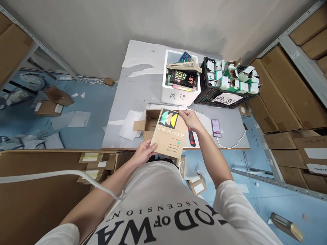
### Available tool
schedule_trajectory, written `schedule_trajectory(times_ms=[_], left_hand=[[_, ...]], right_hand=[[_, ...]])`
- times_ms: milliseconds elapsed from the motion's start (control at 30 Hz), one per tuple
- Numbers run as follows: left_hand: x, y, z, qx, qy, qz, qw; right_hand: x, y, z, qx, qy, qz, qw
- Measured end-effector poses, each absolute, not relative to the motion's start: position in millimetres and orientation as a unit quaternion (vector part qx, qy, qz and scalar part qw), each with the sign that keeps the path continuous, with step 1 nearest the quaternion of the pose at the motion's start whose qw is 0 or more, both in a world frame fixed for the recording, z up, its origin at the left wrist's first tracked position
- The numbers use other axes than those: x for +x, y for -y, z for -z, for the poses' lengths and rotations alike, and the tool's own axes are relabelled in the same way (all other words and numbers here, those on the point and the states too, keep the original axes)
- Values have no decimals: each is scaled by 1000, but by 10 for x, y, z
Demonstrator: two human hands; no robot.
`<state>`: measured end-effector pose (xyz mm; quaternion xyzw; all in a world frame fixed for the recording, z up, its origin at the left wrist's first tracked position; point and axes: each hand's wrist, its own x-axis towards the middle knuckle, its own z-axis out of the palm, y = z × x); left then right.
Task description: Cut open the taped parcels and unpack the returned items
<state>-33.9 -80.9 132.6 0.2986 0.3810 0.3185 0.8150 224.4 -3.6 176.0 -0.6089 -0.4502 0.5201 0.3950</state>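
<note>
Both my hands hold a tan paperback book (168,136) with Chinese lettering and a green, tan and yellow design near its top. My left hand (145,152) grips the lower left corner, thumb on the cover. At the upper right edge, my right hand (189,119) pinches the book. Behind it stands an open cardboard box (151,119), partly covered by the book. A red and black box cutter (191,136) lies on the table just right of the book, below my right wrist.
On the grey table (143,85), a white foam box (178,97) holds several books. Beside it stands a black crate (212,97) of green-white cartons. A phone (216,128) with a cable lies at right. Cardboard boxes (282,85) fill the right shelves; boxes and paper litter the blue floor.
</note>
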Motion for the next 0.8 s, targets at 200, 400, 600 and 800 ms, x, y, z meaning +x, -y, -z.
schedule_trajectory(times_ms=[200, 400, 600, 800], left_hand=[[-352, 837, -1274, 293, -355, -290, 839], [-343, 854, -1205, 269, -358, -293, 845], [-319, 851, -1179, 259, -366, -304, 841], [-366, 814, -1157, 251, -374, -303, 840]], right_hand=[[2268, 92, -1693, -627, 433, -513, 394], [2260, 187, -1598, -602, 392, -494, 490], [2258, 365, -1411, -575, 307, -519, 553], [2213, 599, -1358, -577, 299, -578, 494]])
